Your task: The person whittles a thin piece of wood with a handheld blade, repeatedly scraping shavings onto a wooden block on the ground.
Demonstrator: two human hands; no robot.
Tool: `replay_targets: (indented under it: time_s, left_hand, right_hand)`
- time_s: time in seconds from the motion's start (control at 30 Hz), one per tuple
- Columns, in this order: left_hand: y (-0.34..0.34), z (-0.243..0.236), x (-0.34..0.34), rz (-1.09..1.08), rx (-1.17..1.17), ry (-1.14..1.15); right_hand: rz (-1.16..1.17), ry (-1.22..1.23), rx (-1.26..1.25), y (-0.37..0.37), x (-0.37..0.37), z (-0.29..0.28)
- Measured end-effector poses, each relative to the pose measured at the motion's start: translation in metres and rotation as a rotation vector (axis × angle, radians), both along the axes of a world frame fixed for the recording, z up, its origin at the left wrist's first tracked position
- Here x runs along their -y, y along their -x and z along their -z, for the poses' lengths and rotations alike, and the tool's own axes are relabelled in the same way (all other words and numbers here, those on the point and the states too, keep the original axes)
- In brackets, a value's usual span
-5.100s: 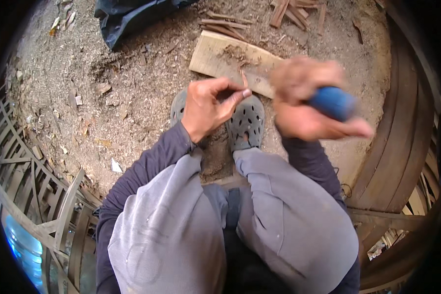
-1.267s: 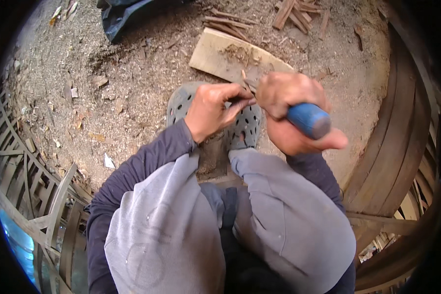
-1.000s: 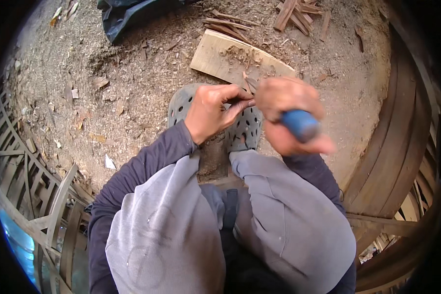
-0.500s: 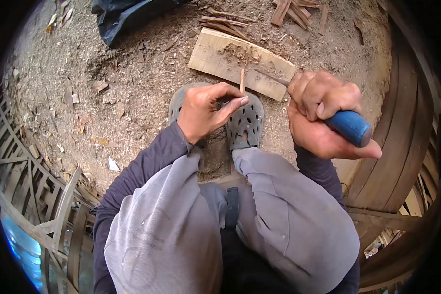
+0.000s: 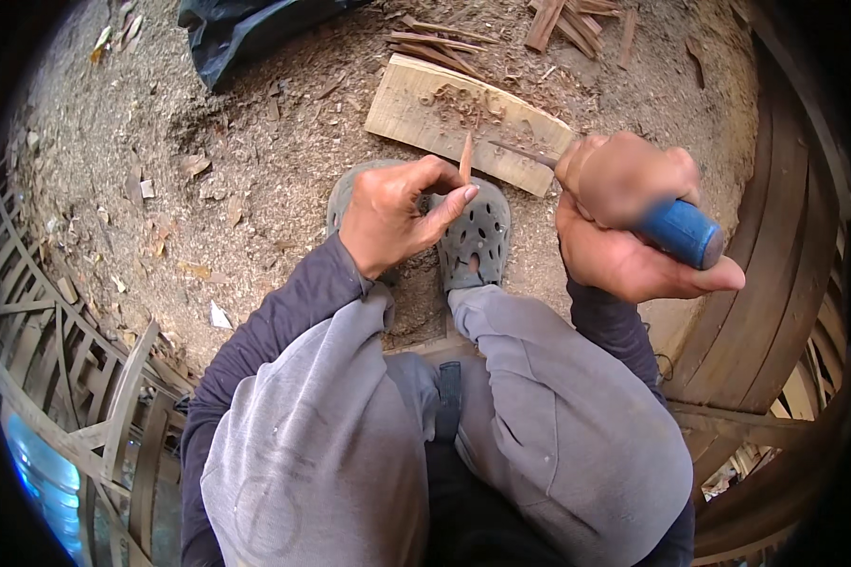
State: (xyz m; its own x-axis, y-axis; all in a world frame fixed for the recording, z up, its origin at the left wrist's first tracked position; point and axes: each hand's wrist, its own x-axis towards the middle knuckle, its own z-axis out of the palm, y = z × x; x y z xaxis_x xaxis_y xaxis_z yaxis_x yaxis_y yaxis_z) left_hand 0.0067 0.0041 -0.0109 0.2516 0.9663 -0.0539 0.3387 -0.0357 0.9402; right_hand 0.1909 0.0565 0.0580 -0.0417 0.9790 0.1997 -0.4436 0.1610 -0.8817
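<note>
L hand [image 5: 388,215] pinches slim wood stick [image 5: 466,159], long axis pointing fwd; R hand [image 5: 615,213], wrapped round blue-hdl knife [image 5: 687,234], has blade [image 5: 527,154] R of stick, apart.

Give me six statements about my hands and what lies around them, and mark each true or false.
1. The left grip pinches a stick. True.
2. The right grip holds a tool with a blue handle. True.
3. The tool's blade crosses the stick. False: in this view they are apart, with the blade to the stick's right.
4. The board is bare. False: shavings lie on it.
5. Both shoes are grey. True.
6. The black plastic is at the picture's upper right. False: it is at the top, left of centre.
</note>
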Motion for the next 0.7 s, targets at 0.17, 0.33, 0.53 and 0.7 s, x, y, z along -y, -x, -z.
replay_targets:
  time_s: [0.17,0.33,0.53,0.7]
  left_hand:
    - [0.001,0.001,-0.002,0.037,-0.026,-0.096]
    - [0.003,-0.002,0.0,0.031,-0.012,0.015]
    - [0.007,-0.002,0.001,0.026,-0.085,0.027]
    - [0.002,-0.015,-0.006,-0.005,-0.06,0.201]
  right_hand:
    - [-0.024,-0.073,-0.104,0.001,-0.004,0.005]
    - [-0.015,-0.045,-0.115,0.003,-0.006,0.004]
    - [-0.035,-0.079,-0.141,-0.003,-0.008,0.007]
    - [-0.002,0.009,-0.099,0.0,-0.006,-0.003]
